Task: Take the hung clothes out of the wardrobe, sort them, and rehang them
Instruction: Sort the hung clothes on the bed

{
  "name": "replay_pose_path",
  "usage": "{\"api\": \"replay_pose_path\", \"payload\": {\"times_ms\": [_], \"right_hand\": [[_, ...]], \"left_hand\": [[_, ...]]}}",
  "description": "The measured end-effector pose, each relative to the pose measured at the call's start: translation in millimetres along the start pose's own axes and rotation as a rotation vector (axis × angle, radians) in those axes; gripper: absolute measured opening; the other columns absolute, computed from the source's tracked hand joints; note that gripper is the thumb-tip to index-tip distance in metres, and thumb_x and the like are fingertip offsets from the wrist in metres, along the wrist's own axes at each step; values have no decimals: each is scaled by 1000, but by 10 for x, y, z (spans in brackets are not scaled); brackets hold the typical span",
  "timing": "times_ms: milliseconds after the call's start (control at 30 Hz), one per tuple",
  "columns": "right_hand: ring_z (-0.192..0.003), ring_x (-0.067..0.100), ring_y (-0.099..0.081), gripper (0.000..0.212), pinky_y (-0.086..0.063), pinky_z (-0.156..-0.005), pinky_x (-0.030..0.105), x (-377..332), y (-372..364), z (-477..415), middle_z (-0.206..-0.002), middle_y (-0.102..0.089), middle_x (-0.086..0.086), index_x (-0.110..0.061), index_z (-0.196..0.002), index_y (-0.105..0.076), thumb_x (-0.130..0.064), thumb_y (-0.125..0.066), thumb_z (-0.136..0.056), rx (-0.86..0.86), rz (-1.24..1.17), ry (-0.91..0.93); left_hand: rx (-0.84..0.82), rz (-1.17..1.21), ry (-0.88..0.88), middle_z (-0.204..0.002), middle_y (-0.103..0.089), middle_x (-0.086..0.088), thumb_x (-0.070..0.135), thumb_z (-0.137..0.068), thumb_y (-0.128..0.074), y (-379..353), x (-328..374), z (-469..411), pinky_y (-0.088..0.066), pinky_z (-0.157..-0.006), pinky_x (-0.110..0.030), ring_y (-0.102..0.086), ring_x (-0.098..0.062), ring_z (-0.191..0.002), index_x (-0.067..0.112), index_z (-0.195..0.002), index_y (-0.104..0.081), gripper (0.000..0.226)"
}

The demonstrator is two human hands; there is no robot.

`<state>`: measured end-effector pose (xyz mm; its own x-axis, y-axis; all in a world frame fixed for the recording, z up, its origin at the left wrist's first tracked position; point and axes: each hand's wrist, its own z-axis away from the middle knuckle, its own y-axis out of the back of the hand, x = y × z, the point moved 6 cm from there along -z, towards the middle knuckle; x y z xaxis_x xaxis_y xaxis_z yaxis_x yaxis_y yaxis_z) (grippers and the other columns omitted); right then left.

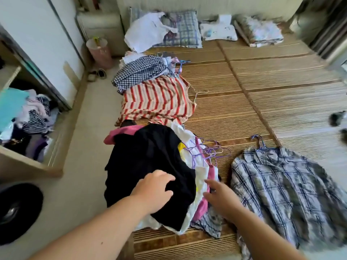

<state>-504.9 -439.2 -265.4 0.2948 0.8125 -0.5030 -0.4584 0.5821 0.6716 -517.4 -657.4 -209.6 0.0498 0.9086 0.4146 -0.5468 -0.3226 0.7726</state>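
A heap of clothes on hangers lies at the near edge of the bed, topped by a black garment (148, 158) over white and pink ones, with purple hangers (212, 149) sticking out. My left hand (155, 190) rests on the black garment, its fingers curled into the cloth. My right hand (221, 197) hovers with fingers spread at the heap's right side, over the pink and white layers. A grey plaid shirt (281, 192) on a blue hanger lies flat to the right. Further up the bed lie a red-striped top (157, 98) and a checked garment (140, 72).
The bed has a bamboo mat (253, 87), with pillows and folded laundry at its head. At left, an open wardrobe drawer (28, 117) holds jumbled clothes. A pink bin (99, 51) and shoes stand on the floor; a dark round object (16, 211) sits near left.
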Motion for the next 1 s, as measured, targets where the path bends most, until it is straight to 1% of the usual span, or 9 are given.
{"api": "replay_pose_path", "payload": {"times_ms": [167,300,433,567,700,767,867,933,1000], "right_hand": [[-106,20,-60,54,-45,-85,28,-34,-76,-408,-131,-57,1,-30,-140,-42,-35,-56,-88,-33,16,-87],[-111,22,-57,53,-44,-88,29,-43,-162,-671,-128,-59,0,-28,-139,-42,-35,-56,-89,-34,-30,-143],[-116,23,-54,49,-38,-82,23,15,-380,-915,-132,-56,0,-24,-139,-43,-34,-52,-92,-53,-56,-176],[-117,29,-51,37,-42,-94,32,110,-691,-1154,-124,-57,6,-16,-125,-52,-32,-53,-91,29,-147,-312],[-131,28,-36,61,-33,-107,37,211,-1004,-1311,-141,-41,6,-23,-142,-36,-38,-56,-86,181,-215,-502],[-132,26,-36,64,-34,-108,38,244,-1107,-1366,-143,-41,2,-31,-141,-36,-39,-60,-83,317,-258,-575],[-120,19,-45,61,-41,-100,39,289,-1220,-1379,-130,-50,-10,-47,-130,-35,-30,-60,-78,515,-308,-651],[-107,2,-41,61,-40,-99,34,251,-1256,-1364,-116,-44,-30,-60,-122,-31,-25,-54,-78,620,-334,-658],[-105,-13,-37,61,-36,-96,22,128,-1182,-1313,-113,-41,-45,-62,-119,-34,-19,-47,-79,722,-305,-644]], "left_hand": [[-19,15,76,-143,-40,5,36,-89,-52,170,-311,-364,-37,-106,-41,-43,-21,-127,38,-135,-45,47],[-51,-45,9,-141,-41,6,36,-88,-53,290,-340,-792,-37,-105,-43,-43,-21,-127,37,-134,-45,46],[-123,-94,-63,-140,-41,3,36,-88,-53,212,-383,-1340,-39,-104,-39,-45,-21,-125,36,-134,-46,47],[-230,-161,-178,-140,-42,2,35,-88,-53,60,-496,-1961,-39,-102,-31,-44,-19,-126,35,-135,-47,47],[-291,-283,-323,-144,-40,0,33,-84,-58,-61,-605,-2568,-37,-107,-38,-38,-23,-131,34,-140,-40,59],[-293,-321,-392,-147,-36,0,32,-79,-63,-124,-650,-2773,-37,-108,-43,-34,-24,-135,34,-144,-34,71],[-285,-463,-529,-154,-25,0,37,-79,-63,-261,-647,-2981,-34,-109,-47,-24,-25,-140,34,-146,-28,76],[-302,-473,-544,-157,-18,0,38,-83,-61,-308,-696,-3125,-34,-109,-46,-21,-29,-141,35,-147,-25,74],[-341,-425,-504,-159,-10,-1,36,-86,-60,-337,-770,-3257,-35,-108,-44,-23,-31,-140,37,-148,-19,74]]}}
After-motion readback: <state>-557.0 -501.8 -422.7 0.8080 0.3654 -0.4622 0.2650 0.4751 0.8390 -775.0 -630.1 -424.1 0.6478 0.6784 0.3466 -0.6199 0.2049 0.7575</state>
